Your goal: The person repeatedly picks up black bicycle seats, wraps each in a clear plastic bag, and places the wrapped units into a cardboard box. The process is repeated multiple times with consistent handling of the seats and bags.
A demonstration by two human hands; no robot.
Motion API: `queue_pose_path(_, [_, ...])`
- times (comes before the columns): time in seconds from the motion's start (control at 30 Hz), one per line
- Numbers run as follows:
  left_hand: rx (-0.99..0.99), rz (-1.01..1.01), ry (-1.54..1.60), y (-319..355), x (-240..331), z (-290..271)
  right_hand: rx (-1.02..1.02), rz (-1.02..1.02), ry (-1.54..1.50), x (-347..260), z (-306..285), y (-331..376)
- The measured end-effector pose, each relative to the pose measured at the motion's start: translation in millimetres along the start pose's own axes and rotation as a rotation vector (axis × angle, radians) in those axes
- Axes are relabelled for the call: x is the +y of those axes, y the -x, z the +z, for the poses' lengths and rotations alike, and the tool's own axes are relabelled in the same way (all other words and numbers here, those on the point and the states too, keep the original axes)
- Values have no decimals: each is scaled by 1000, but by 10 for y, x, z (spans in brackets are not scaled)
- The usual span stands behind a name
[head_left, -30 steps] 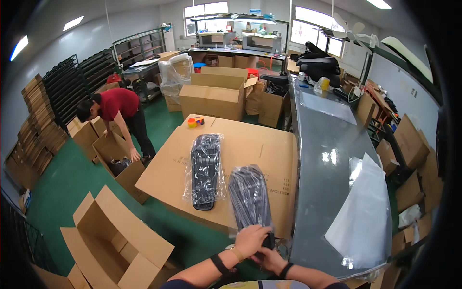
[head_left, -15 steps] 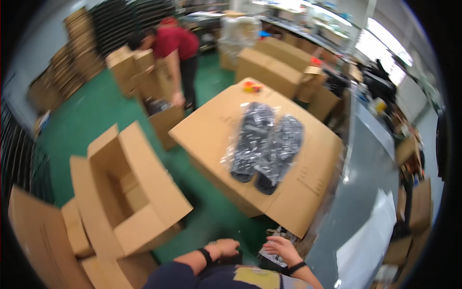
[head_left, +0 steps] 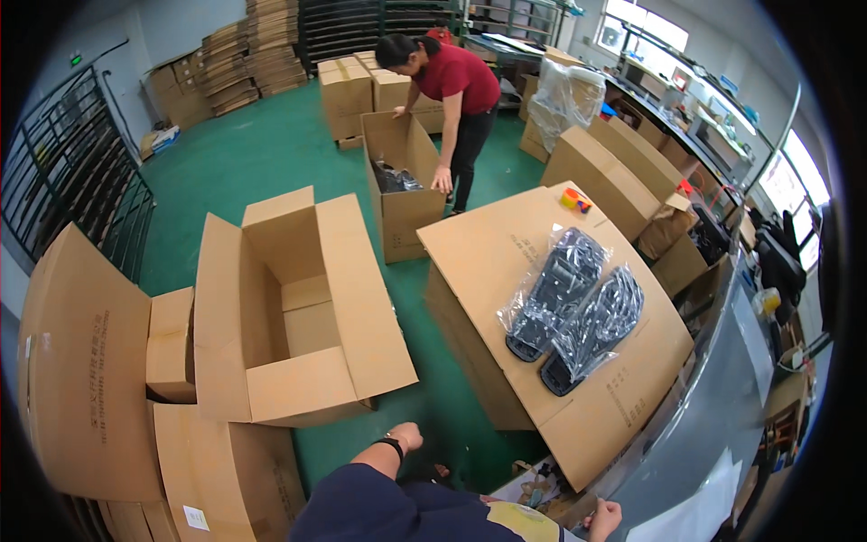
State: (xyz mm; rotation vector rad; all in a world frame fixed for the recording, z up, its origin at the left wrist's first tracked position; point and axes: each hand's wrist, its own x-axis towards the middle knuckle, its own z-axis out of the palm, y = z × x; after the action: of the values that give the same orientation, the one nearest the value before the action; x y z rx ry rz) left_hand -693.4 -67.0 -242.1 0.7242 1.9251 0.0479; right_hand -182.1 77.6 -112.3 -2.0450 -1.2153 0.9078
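Note:
My left hand (head_left: 408, 437) is curled closed over the floor, between the empty open carton (head_left: 302, 316) and the carton with the flat top; nothing shows in it. Low at the right, my right hand (head_left: 603, 519) has its fingers bent in, close to the grey bench's edge, and no object shows in it. Two dark long parts in clear plastic bags, one a bagged part (head_left: 558, 294) and the other a bagged part (head_left: 596, 330), lie side by side on the large closed carton (head_left: 488, 237). A roll of tape (head_left: 575, 200), orange and yellow, rests at its far corner.
A co-worker in a red shirt (head_left: 459, 74) bends over an open carton (head_left: 411, 221) holding dark bagged things. Cartons (head_left: 99, 379) crowd my left. The grey bench (head_left: 686, 425) with white sheeting runs along my right. Dark racks (head_left: 77, 172) stand far left.
My view has swung left, so the cartons appear farther right. My right hand has gone from spread fingers to curled ones and moved toward the bench. The bagged parts stay on the carton.

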Motion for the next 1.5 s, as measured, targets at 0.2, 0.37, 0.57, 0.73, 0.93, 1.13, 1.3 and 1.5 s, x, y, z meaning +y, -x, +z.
queue_pose_path(0.2, [-171, 63, -127, 177, 186, 342, -96, 140, -262, -687, -56, 444])
queue_pose_path(0.37, [-174, 149, -327, -117, 63, 611, -72, 170, -346, -786, -117, 472])
queue_pose_path(0.57, [-125, 88, -182, -231, 48, 457, -88, 168, -378, -727, -174, 444])
queue_pose_path(0.73, [-158, 108, -229, -262, 110, 444, -89, 193, -388, -802, -163, 470])
queue_pose_path(0.93, [-181, 127, -256, -105, 204, 415, -82, 225, -389, -799, -173, 467])
queue_pose_path(1.13, [-180, 109, -251, -51, 207, 343, -93, 225, -391, -711, -174, 395])
queue_pose_path(1.3, [-167, 112, -249, -69, 192, 341, -109, 242, -421, -721, -187, 399])
queue_pose_path(1.5, [-194, 80, -320, -264, 107, 451, -113, 250, -408, -687, -180, 353])
